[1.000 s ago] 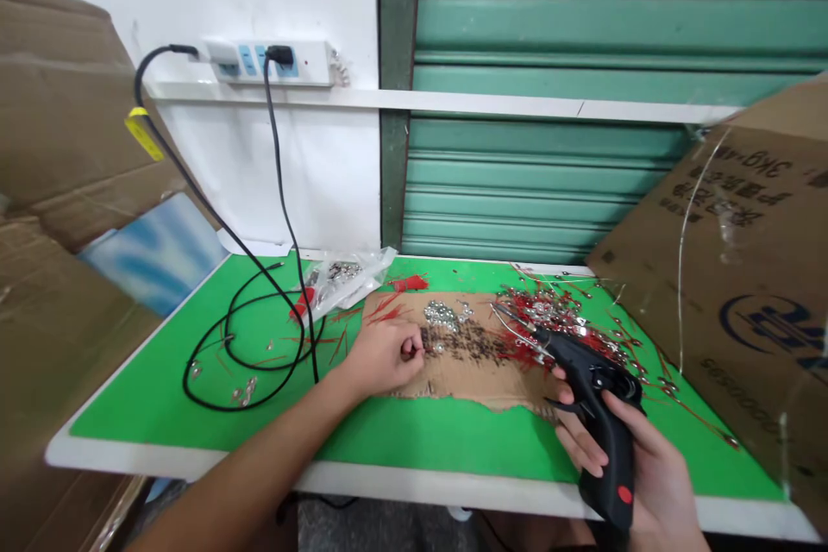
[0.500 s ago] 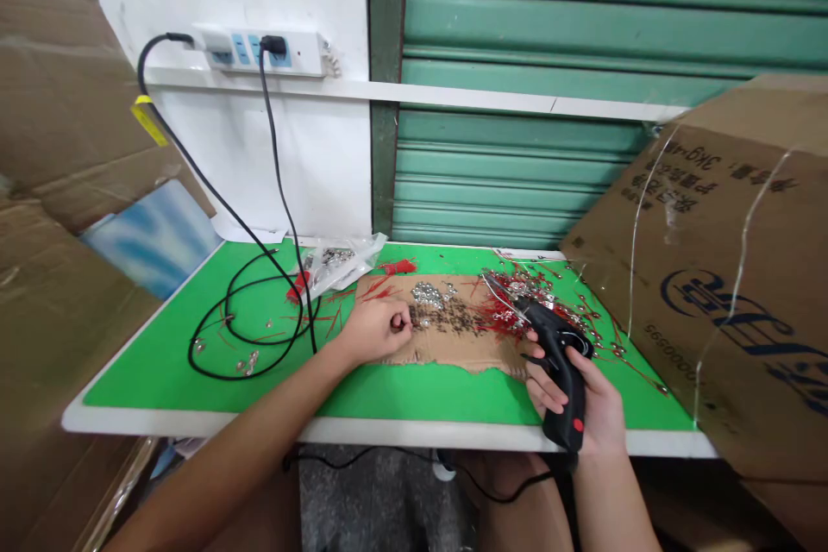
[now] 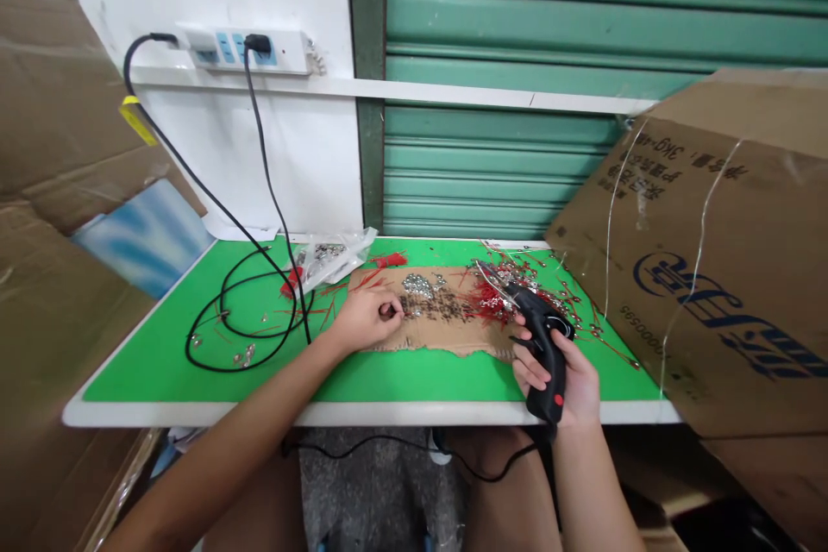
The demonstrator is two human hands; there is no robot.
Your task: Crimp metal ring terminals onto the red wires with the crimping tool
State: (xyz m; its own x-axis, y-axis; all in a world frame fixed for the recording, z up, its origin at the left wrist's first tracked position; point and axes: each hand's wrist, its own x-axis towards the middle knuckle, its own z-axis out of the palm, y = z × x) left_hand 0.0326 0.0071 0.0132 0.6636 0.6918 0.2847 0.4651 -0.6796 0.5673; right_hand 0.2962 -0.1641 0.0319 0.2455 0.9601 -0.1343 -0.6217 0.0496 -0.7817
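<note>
My right hand (image 3: 566, 379) is wrapped round the grip of a black soldering gun (image 3: 548, 362), whose tip points up and left over a heap of red wires with silvery metal pieces (image 3: 501, 289). My left hand (image 3: 370, 319) rests at the left part of a brown cardboard piece (image 3: 446, 341), thumb and forefinger pinched together. Whatever is between those fingertips is too small to make out. Several shiny round metal pieces (image 3: 420, 285) lie grouped on the cardboard, just above its dark scorched patch (image 3: 443, 307).
A clear plastic bag (image 3: 329, 257) with metal pieces lies at the back left. Black cables (image 3: 223, 203) run from the power strip (image 3: 242, 50) and coil on the green tabletop (image 3: 362, 379). Large cardboard boxes (image 3: 686, 276) close in both sides; a green shutter (image 3: 466, 164) stands behind.
The whole view has shifted a little, so everything sits slightly further left and higher. My left hand stays pinched by the cardboard, and my right hand keeps its hold on the soldering gun.
</note>
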